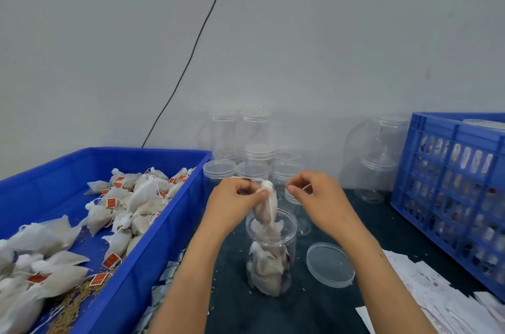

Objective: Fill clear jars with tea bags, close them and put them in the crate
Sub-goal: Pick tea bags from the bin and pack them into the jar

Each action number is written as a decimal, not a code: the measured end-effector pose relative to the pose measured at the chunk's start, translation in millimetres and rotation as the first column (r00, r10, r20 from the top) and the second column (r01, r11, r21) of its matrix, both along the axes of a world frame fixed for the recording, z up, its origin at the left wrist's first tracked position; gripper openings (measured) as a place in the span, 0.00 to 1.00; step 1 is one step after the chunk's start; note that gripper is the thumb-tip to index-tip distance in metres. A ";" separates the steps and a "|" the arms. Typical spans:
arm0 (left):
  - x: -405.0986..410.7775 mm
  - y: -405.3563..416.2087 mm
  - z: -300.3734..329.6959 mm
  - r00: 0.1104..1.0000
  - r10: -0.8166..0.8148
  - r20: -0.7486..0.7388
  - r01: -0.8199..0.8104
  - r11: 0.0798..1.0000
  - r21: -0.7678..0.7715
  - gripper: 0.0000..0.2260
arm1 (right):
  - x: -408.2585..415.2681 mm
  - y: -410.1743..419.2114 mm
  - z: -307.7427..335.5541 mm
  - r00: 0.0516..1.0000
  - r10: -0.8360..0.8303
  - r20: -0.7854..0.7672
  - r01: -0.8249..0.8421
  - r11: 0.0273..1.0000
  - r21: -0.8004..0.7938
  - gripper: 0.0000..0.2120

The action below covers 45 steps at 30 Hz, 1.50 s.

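A thin black cable [191, 55] runs down the pale grey wall [328, 33] and passes out of sight behind the far rim of the left bin. The dark surface [322, 303] carries a loose spread of white printed paper sheets [426, 290] at the near right, some overlapping. Small pale grains [216, 271] lie scattered on the surface beside the bin. More folded printed papers [161, 290] lie at the near left, against the bin wall.
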<state>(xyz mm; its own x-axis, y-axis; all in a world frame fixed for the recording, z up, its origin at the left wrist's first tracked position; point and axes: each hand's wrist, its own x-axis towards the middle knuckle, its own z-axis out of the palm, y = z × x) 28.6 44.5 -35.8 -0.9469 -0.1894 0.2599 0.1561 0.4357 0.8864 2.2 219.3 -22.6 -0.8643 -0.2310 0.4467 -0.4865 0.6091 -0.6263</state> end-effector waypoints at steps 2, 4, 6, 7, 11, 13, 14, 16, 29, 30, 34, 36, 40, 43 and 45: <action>0.5 3.0 -1.6 0.999 0.043 0.025 -0.037 0.972 -0.231 0.04 | -0.5 1.6 0.9 1.000 0.024 0.001 -0.024 0.996 -0.091 0.02; 3.1 9.6 -1.3 0.998 0.028 0.054 -0.002 0.907 -0.421 0.06 | 2.2 -1.6 0.6 0.995 0.097 0.008 -0.096 0.990 -0.104 0.03; 5.9 12.6 0.5 0.996 -0.014 0.089 0.057 0.865 -0.499 0.06 | 5.2 -7.1 -0.4 0.983 0.180 0.026 -0.179 0.983 -0.037 0.05; 7.3 10.9 2.8 0.993 -0.041 0.110 0.090 0.865 -0.493 0.06 | 6.2 -10.0 -0.9 0.978 0.208 0.033 -0.208 0.978 0.006 0.07; 16.1 -10.4 14.7 0.992 -0.085 0.091 0.113 0.926 -0.361 0.07 | 7.7 -15.2 -4.2 0.983 0.184 0.020 -0.185 0.964 0.190 0.07; 21.4 -22.7 16.0 1.000 0.010 0.002 -0.009 0.951 -0.309 0.07 | 8.0 -16.9 -6.1 0.987 0.152 0.055 -0.162 0.946 0.281 0.07; 24.2 -27.6 14.5 0.998 0.061 -0.024 -0.065 0.955 -0.289 0.08 | 8.5 -18.2 -5.8 0.985 0.146 0.093 -0.169 0.926 0.337 0.08; 29.4 -35.0 8.5 0.991 0.135 -0.015 -0.134 0.959 -0.249 0.09 | 9.7 -21.8 -1.3 0.976 0.157 0.153 -0.211 0.861 0.463 0.11; 66.6 -63.3 -35.8 0.958 0.212 0.196 -0.140 0.935 -0.325 0.16 | 10.2 -56.7 26.9 0.922 0.091 0.377 -0.382 0.376 0.844 0.10; 70.4 -66.2 -38.4 0.954 0.210 0.215 -0.121 0.923 -0.365 0.16 | 8.2 -52.7 29.7 0.914 0.127 0.385 -0.401 0.429 0.810 0.12; 79.0 -69.9 -48.8 0.929 0.177 0.325 0.029 0.841 -0.541 0.12 | 5.2 -31.1 39.7 0.915 0.272 0.298 -0.398 0.729 0.557 0.18; 80.3 -66.8 -53.3 0.913 0.156 0.378 0.101 0.810 -0.578 0.10 | 6.0 -21.1 39.1 0.905 0.322 0.277 -0.412 0.822 0.392 0.19; 83.0 -59.8 -61.5 0.892 0.190 0.410 0.110 0.789 -0.604 0.09 | 10.9 -6.1 30.0 0.888 0.368 0.275 -0.443 0.846 0.297 0.17; 84.2 -58.4 -63.3 0.886 0.204 0.416 0.108 0.783 -0.613 0.14 | 12.3 2.2 21.5 0.880 0.382 0.284 -0.451 0.859 0.243 0.17; 85.2 -57.8 -63.6 0.876 0.207 0.435 0.130 0.768 -0.627 0.20 | 12.8 5.9 15.9 0.881 0.393 0.263 -0.447 0.874 0.191 0.16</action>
